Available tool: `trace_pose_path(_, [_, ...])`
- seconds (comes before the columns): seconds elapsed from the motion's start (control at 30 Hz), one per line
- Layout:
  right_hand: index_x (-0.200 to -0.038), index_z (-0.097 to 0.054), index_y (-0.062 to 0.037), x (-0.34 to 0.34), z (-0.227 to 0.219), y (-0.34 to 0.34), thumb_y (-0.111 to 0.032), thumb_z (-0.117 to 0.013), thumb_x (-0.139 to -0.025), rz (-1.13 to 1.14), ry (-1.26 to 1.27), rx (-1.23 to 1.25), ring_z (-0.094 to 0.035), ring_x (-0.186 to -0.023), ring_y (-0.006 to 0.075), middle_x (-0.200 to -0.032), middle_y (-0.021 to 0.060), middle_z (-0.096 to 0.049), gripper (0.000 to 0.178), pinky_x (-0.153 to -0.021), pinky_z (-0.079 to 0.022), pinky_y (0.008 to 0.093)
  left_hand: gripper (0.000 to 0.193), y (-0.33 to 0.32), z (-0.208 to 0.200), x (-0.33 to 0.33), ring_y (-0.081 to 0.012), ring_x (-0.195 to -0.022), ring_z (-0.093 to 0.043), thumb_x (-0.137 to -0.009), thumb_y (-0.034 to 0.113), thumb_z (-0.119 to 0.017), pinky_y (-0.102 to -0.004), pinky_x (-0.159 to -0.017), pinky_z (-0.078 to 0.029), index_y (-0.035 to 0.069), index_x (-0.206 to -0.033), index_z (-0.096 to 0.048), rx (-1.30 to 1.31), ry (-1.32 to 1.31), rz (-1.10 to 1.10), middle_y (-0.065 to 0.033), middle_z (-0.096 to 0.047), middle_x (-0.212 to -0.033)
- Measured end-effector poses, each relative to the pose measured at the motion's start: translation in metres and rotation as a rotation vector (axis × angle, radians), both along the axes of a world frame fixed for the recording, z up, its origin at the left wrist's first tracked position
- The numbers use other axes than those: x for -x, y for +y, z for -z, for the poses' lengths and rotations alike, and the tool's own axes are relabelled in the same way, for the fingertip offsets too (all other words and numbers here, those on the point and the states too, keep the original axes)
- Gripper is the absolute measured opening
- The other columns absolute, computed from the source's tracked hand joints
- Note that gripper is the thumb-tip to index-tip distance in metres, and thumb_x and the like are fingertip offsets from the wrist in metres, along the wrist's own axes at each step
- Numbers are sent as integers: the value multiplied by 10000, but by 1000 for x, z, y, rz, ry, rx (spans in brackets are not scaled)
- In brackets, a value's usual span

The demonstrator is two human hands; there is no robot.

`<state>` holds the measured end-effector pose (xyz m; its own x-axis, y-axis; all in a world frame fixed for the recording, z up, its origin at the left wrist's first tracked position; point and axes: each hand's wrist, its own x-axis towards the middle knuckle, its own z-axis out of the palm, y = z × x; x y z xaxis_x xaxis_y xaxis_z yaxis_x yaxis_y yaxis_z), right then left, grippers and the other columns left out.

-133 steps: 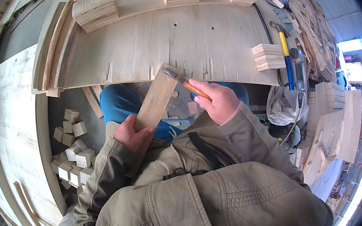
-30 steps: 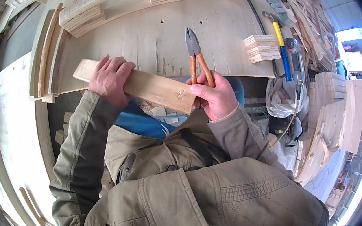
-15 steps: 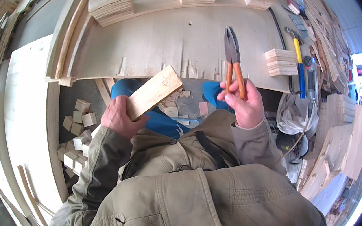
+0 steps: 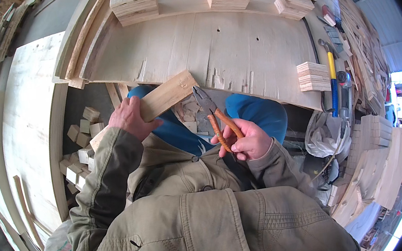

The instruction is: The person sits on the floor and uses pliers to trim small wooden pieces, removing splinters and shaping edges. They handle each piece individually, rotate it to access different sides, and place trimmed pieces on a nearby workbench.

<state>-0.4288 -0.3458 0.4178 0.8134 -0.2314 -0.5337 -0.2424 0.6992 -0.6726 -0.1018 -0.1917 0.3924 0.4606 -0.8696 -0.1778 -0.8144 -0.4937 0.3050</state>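
Observation:
My left hand (image 4: 129, 120) is closed round one end of a short wooden board (image 4: 169, 96), which slants up to the right over my lap. Its far end lies by the front edge of the wooden workbench (image 4: 176, 48). In my right hand (image 4: 252, 140) is a pair of pliers (image 4: 217, 118) with orange-brown handles, gripped near the handle ends. The handles are a little apart. The dark jaws point up and left, close to the board's right end; whether they touch it I cannot tell.
Cut wooden blocks (image 4: 84, 157) lie heaped on the floor at left, beside a long pale board (image 4: 31, 136). On the bench's right side are a stack of plywood pieces (image 4: 313, 76) and a hammer (image 4: 332, 76) with a yellow-and-blue handle. A white plastic bag (image 4: 321, 141) hangs below.
My right hand has brought the pliers left and down, from upright to tilted left, near the board's end. The board has shifted slightly left in my left hand. The whole view has shifted a little.

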Motion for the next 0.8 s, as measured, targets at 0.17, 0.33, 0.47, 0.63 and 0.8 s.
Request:
trace_pose_path(0.17, [-1140, -528, 15, -11, 12, -3, 123, -492, -773, -21, -15, -96, -763, -1031, 366, -1326, 320, -641, 384, -539, -562, 317, 698, 1, 1, 2, -402, -1105, -658, -694, 476, -929, -496, -940, -537, 31, -1107, -585, -11, -8, -14, -194, -654, -1098])
trace_pose_path(0.33, [-1172, -491, 15, -17, 23, -6, 145, -510, -760, -38, -70, -137, -746, -1099, 443, -1358, 364, -605, 432, -575, -624, 357, 711, -3, 0, 2, -402, -1106, -658, -694, 469, -935, -492, -942, -538, 26, -1123, -582, -32, -19, -5, -197, -655, -1117])
trace_pose_path(0.47, [-1169, -494, 7, -13, 25, -7, 142, -506, -759, -51, -49, -158, -742, -1110, 446, -1362, 365, -604, 432, -586, -624, 354, 719, -3, 1, 5, -401, -1096, -659, -690, 467, -942, -492, -936, -542, 27, -1130, -582, -41, -28, -22, -193, -653, -1112])
trace_pose_path(0.63, [-1163, -508, -5, -15, 30, -7, 144, -495, -770, -44, -69, -215, -743, -1113, 438, -1351, 346, -619, 421, -591, -615, 344, 717, -4, 0, 4, -413, -1114, -681, -738, 504, -922, -504, -944, -560, 27, -1148, -577, -78, -36, -6, -214, -658, -1143])
trace_pose_path(0.8, [-1152, -518, -15, -16, 31, -8, 154, -483, -786, -47, -49, -234, -751, -1109, 420, -1336, 314, -644, 404, -584, -589, 333, 713, -5, -1, 2, -424, -1112, -679, -741, 487, -922, -498, -950, -560, 21, -1154, -574, -79, -31, 0, -224, -658, -1164])
